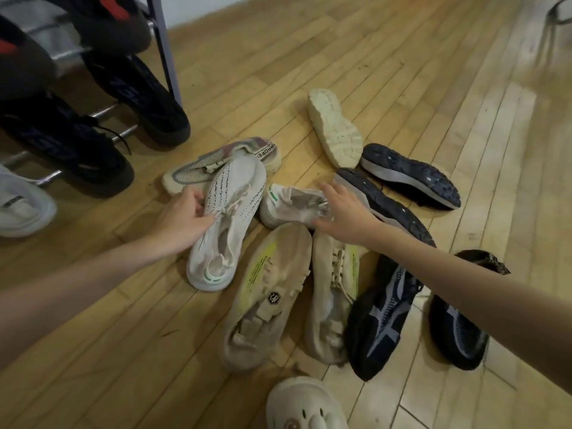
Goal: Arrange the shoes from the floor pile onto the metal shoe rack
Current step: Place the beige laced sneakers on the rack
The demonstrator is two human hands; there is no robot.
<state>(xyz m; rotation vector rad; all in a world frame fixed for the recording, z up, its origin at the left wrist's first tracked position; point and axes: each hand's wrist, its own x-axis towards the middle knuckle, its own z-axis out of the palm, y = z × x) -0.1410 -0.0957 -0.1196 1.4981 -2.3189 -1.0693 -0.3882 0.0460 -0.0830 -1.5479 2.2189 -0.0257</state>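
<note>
The wooden plank floor [418,88] stretches bare toward the far wall and right side, leaving open room beyond the pile. At upper left the metal shoe rack [164,41], with chrome bars and a dark upright post, already carries dark sneakers [62,140] and a white one at its lower edge. The floor pile [309,243] lies just right of the rack: two beige canvas shoes [269,292] with yellow-green stripes bearing print too small to read, navy mesh trainers [383,317], two dark lugged soles turned up, and a cream sole [335,128] upturned. A grey-pink knit shoe's [223,162] heel tab shows letters ("PORE" is all that reads). The left hand [182,218] grips the white knit sneaker [226,224] at its side. The right hand [343,212], fingers spread wide, hovers over its white mate [291,205].
</note>
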